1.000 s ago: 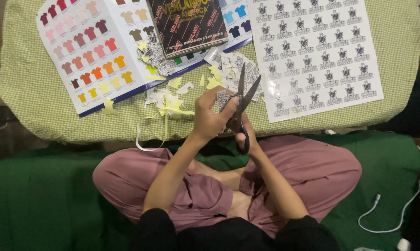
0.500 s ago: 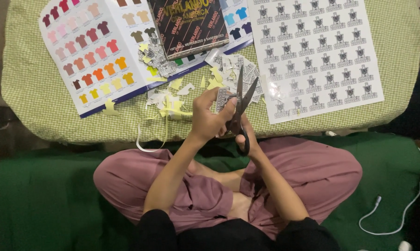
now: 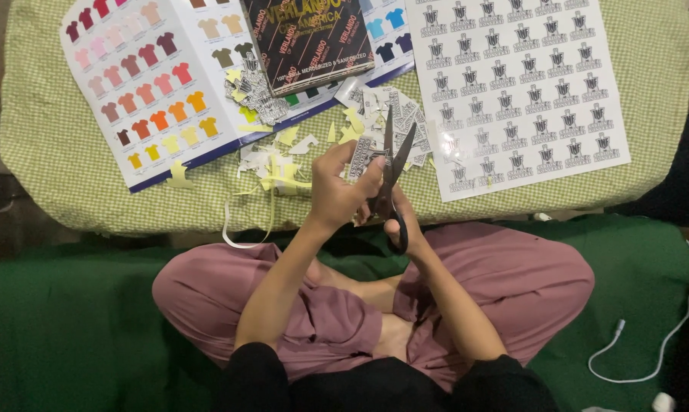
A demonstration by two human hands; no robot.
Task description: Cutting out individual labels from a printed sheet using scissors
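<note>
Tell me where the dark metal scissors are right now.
In the head view, the dark metal scissors are centre frame in the right hand, blades open over the cut sticker pile, beside the left hand.

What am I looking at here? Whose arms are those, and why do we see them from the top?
The camera sits on a person's head and looks down, so you see their own arms and crossed legs in pink trousers. The right hand holds scissors with the blades open. The left hand holds a small paper sticker between them. In front lies a green checked cloth. On it rest a colour chart with little shirts, a dark booklet, a white sheet of stickers, and a pile of paper scraps. A white cable lies on the green blanket.
</note>
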